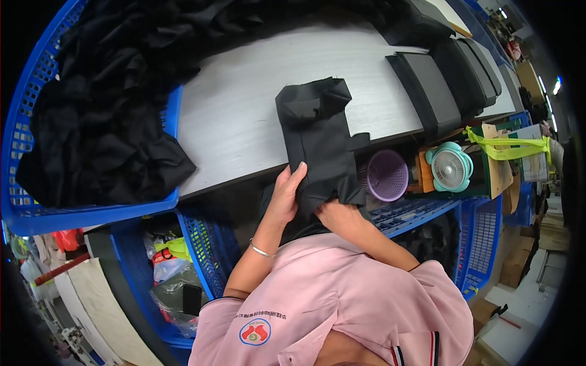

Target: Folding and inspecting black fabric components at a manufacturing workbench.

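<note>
1 blk fabric pc (320, 143) over table's (238, 104) near edge; 1 purple basket (389, 177), 1 teal fan (450, 169) right. L hand (285, 196) clamped on fabric's left edge, thumb up; R hand (339, 215) angled in, fingers hidden, grip can't tell.

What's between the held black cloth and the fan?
In the head view, the purple basket lies between cloth and fan, with brown wood beside the fan.

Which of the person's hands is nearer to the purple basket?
The right hand. It is left of the purple basket and closer to the body, its fingers hidden by the black cloth. The left hand is farther left, at the cloth's left edge.
</note>
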`<state>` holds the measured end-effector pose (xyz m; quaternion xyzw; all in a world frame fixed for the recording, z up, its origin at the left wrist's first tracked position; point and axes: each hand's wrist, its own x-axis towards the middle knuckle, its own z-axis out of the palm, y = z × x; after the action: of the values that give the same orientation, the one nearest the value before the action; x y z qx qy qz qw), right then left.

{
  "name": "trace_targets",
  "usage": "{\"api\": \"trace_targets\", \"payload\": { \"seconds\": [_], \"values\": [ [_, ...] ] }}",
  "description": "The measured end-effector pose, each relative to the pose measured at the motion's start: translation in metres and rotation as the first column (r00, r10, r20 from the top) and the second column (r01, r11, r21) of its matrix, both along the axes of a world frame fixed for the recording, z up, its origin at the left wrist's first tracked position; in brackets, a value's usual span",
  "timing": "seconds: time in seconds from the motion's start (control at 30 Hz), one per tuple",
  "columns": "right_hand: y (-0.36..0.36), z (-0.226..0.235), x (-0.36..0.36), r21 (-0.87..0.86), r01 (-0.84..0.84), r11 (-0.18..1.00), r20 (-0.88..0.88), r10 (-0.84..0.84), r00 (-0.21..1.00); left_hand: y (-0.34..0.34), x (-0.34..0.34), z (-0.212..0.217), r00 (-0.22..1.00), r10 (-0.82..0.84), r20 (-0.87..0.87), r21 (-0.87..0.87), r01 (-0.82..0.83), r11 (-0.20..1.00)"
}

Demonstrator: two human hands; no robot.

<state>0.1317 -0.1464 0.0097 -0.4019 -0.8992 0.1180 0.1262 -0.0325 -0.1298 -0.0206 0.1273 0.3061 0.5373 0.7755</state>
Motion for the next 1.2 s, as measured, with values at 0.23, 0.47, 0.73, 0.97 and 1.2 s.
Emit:
{"api": "trace_targets", "payload": {
  "seconds": [0.23,0.47,0.73,0.97,1.2],
  "values": [
    [0.011,0.099,0.008,-0.008,0.438,0.899,-0.581,-0.361,0.730,-0.013,-0.011,-0.003,0.976,0.083,-0.201,0.169,-0.048,0.984],
    [0.044,0.068,0.034,-0.886,0.030,0.462,-0.374,-0.753,0.541,-0.026,-0.037,0.005,0.981,-0.131,-0.143,0.190,0.157,0.969],
    [0.030,0.050,0.014,-0.907,-0.018,0.420,-0.383,-0.809,0.446,-0.027,-0.045,-0.013,0.978,0.023,-0.207,0.242,0.029,0.970],
    [0.008,0.084,0.005,-0.780,0.053,0.623,-0.467,-0.638,0.612,-0.021,-0.044,-0.021,0.976,-0.154,0.152,0.043,0.149,0.988],
    [-0.010,0.114,0.009,-0.444,0.410,0.797,-0.105,-0.500,0.860,-0.019,-0.031,0.007,0.968,-0.212,-0.134,0.170,0.233,0.957]
  ]
}}
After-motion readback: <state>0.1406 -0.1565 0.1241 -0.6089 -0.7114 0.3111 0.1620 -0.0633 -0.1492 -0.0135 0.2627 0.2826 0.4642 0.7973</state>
